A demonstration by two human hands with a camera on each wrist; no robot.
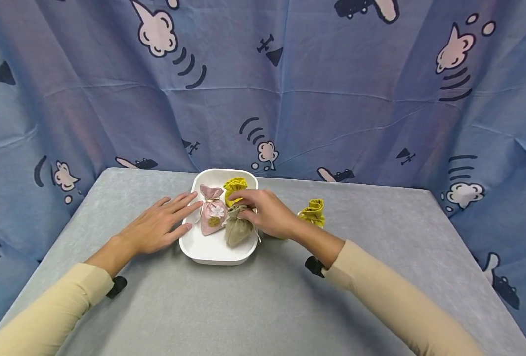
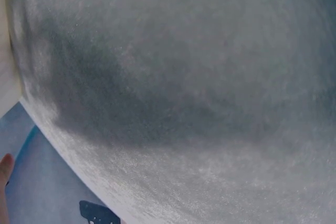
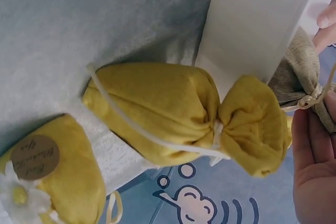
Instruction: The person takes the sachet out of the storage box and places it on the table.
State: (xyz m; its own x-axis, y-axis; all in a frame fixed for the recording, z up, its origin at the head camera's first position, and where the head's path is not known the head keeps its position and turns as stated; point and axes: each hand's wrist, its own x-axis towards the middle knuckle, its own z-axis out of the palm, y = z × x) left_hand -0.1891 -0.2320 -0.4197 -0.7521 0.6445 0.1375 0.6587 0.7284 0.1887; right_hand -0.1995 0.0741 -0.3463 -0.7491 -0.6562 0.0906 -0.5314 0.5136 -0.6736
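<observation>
My right hand (image 1: 269, 212) pinches the gathered neck of a grey-beige drawstring pouch (image 1: 238, 230) inside a white tray (image 1: 218, 253). In the right wrist view, the curled fingers (image 3: 310, 140) meet at that pouch's tied cord. A pink pouch (image 1: 211, 217) with a white flower and a round label lies on the left of the tray. Behind the beige pouch, a yellow pouch (image 1: 235, 184) is partly hidden by my right hand. My left hand (image 1: 156, 227) spreads its straight fingers at the tray's left rim.
Outside the tray, on its right, a yellow pouch (image 3: 157, 111) lies close to the tray wall. Another yellow pouch (image 3: 63, 166) has a flower and brown label. A patterned blue curtain (image 1: 334, 123) hangs behind the grey table (image 1: 263, 306).
</observation>
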